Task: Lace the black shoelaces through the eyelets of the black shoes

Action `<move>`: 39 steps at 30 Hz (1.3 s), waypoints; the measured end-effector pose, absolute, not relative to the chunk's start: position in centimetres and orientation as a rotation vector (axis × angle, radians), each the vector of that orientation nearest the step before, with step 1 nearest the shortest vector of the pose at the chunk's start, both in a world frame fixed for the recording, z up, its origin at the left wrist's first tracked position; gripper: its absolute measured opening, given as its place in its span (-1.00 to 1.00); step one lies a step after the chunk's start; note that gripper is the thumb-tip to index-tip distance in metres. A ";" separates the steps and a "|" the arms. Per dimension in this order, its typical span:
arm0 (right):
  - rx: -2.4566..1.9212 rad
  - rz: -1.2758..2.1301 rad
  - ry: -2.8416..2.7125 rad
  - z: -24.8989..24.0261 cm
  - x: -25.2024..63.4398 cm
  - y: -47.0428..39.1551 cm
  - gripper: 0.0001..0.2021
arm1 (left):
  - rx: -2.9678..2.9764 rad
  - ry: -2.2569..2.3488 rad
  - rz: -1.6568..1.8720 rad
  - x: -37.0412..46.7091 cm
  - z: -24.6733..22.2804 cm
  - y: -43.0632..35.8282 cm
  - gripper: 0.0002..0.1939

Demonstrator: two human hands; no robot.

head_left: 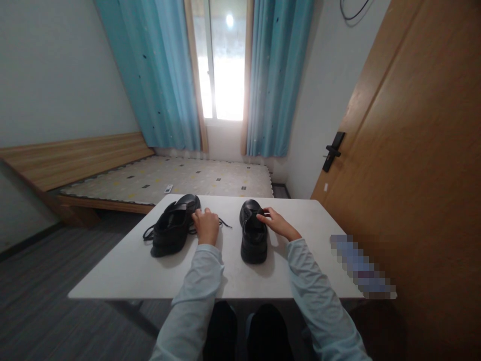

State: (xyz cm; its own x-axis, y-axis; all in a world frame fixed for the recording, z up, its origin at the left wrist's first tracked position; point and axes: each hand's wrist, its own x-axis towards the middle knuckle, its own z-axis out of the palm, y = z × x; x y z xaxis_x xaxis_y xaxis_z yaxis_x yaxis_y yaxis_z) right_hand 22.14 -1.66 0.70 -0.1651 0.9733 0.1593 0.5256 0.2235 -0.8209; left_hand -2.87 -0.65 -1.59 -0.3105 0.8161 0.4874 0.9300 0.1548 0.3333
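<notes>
Two black lace-up shoes stand on a white table, toes pointing away from me. The left shoe (171,228) has loose laces; one end lies to its left, and a black shoelace (225,222) shows past my hand on its right. My left hand (206,225) is at this shoe's right side with fingers curled, and what they hold is hidden. At the right shoe (254,240), my right hand (276,221) comes in from the right. Its thumb and fingers grip the shoe by the tongue and opening edge.
The white table (124,271) spans the space before me. A blurred bluish item (361,265) lies along its right edge, close to a wooden door (409,150). Behind the table is a low bed (203,175) with a small white object (169,189) on it.
</notes>
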 end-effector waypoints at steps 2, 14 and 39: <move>-1.380 0.823 -1.786 0.7 22.1 -1.7 -0.51 | -1.719 -2.111 -1.006 -2.4 -1.0 -0.7 -0.72; -1.296 0.832 -1.779 0.1 22.0 -1.3 -0.48 | -2.588 -1.204 -1.411 1.9 1.2 -3.4 -0.76; -1.303 0.810 -1.811 0.0 22.2 -1.1 -0.54 | -2.817 -1.337 -0.626 3.5 6.3 -6.3 -0.92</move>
